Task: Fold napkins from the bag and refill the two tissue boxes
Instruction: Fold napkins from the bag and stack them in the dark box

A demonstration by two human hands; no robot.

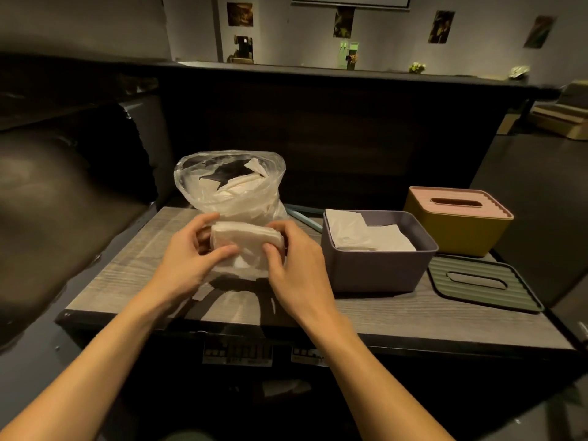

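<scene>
Left hand (187, 259) and right hand (292, 268) gripping white napkin stack (246, 240) at table (133, 268) centre. Clear bag (222, 186) standing at 12 o'clock; open purple box (378, 268), lidded yellow box (461, 224) sitting at 3 o'clock.

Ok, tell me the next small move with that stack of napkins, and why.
Probably carry the napkin stack, held by the left hand and right hand, rightward into the open purple box. Its green lid lies off on the table, napkins already inside, while the yellow box is lidded.
</scene>
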